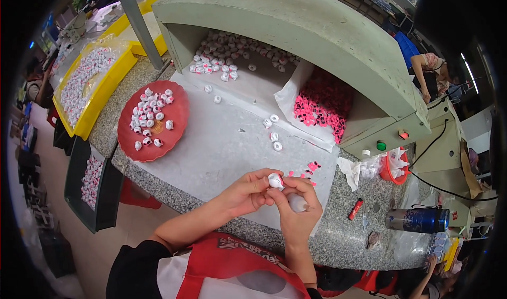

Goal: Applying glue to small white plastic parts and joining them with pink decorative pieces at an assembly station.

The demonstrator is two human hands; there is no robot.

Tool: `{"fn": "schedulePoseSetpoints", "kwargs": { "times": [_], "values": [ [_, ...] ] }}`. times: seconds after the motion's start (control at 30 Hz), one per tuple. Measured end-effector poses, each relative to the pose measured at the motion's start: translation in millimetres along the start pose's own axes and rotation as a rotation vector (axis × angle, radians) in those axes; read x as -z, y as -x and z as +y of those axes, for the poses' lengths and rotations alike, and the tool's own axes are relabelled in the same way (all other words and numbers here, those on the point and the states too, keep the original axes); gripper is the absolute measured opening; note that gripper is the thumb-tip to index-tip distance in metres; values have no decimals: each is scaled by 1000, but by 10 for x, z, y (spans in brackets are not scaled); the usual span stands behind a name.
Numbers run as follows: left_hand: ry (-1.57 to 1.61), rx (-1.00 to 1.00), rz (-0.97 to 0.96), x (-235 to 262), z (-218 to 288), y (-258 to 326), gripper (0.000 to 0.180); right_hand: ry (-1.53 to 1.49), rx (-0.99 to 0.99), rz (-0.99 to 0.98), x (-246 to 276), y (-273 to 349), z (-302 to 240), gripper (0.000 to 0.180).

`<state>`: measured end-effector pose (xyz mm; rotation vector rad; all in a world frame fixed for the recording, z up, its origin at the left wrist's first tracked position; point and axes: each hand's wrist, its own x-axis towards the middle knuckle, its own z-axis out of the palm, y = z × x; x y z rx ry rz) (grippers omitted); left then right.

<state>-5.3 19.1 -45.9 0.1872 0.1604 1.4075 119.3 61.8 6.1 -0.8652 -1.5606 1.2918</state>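
Close in front of me, my left hand [247, 192] pinches a small white rounded piece [275, 180] with dark marks and a bit of pink on its edge. My right hand [297, 214] is closed beside it, its thumb and fingertips meeting the piece. A whitish, rounded, bottle-like object [297, 203] rests in the curl of the right fingers; most of it is hidden. Just beyond the hands, several flat pink and black pieces [311, 168] lie on the white sheet [222, 135]. More white pieces [275, 141] stand a little farther off.
A red plate [177, 114] of finished-looking white pieces sits at left. Ahead, a grey-green cabinet [296, 24] holds white pieces and a pink heap [319, 111]. Yellow trays [127, 64] and a dark bin [103, 204] stand left; a blue tumbler [420, 221] and red basket [393, 172] right.
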Motion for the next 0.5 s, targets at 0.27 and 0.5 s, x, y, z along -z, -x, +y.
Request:
{"fn": "schedulePoseSetpoints", "kwargs": {
  "times": [0.27,0.5],
  "values": [
    [91,53,-20,-27,-38,-13,40,261,149,4,-29,1,-161,30],
    [-387,-59,16,42,68,96,44,69,-2,-116,22,-8,-97,28]
  ]
}}
